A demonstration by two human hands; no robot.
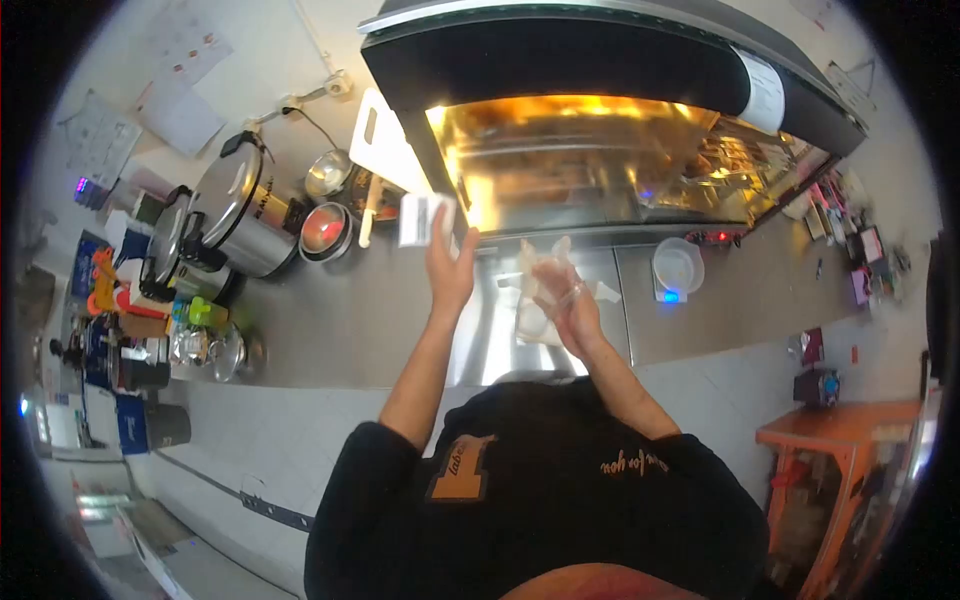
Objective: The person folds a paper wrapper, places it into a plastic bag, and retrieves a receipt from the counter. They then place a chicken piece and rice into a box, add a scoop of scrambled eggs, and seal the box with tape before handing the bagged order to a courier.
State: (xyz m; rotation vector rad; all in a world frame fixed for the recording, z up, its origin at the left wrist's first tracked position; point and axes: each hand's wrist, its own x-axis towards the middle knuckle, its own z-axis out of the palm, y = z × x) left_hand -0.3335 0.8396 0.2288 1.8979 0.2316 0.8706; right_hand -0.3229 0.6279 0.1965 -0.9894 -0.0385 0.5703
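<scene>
My left hand (450,275) reaches up to a small white box (418,222) with dark print, its fingers along the box's right side and the thumb standing apart on the right. A thin, see-through plastic glove (545,268) covers my right hand (572,310), its loose fingertips pointing away from me. The fingers inside are spread, and the palm is turned partly up. Beneath that hand, a pale, whitish item (535,325) lies on the shiny metal counter (485,340); the hand overlaps part of it.
A lit display warmer (570,180) stands behind the counter. To the left are large metal cookers (245,215), bowls (325,230), a white cutting board (385,140) and a wooden handle (371,210). At right sit a clear tub (680,265) and an orange table (840,425).
</scene>
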